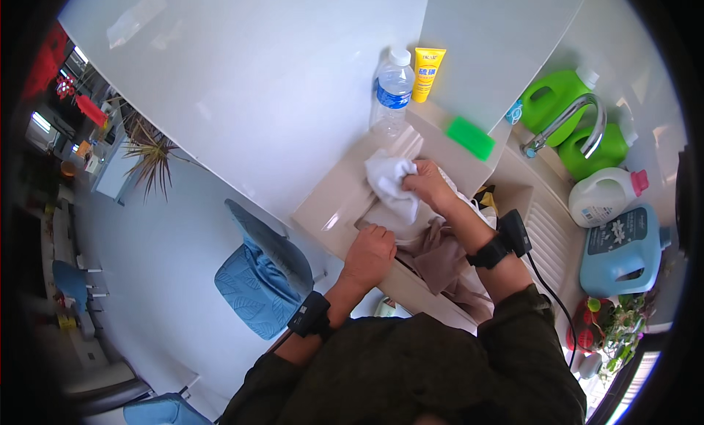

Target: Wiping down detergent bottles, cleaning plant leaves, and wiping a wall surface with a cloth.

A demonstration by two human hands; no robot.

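Note:
My right hand (432, 187) pinches a bunched white cloth (388, 177) above a beige laundry sink (341, 205). The cloth hangs over the left part of the basin. At the sink's near left edge rests my left hand (369, 257), fingers curled inward; whether it grips anything is hidden. Dusty-pink fabric (440, 263) lies heaped in the basin between my forearms and drapes over the front rim. Some white fabric shows beneath my right forearm. Each wrist wears a black strapped device.
Behind the basin stand a plastic water bottle (393, 89), a yellow tube (428, 75) and a green block (470, 138). A chrome faucet (566, 122), ribbed washboard (553, 238), green jugs (597, 150), white jug (599, 197) and blue jug (621, 254) line the right. A blue-covered chair (256, 287) stands left.

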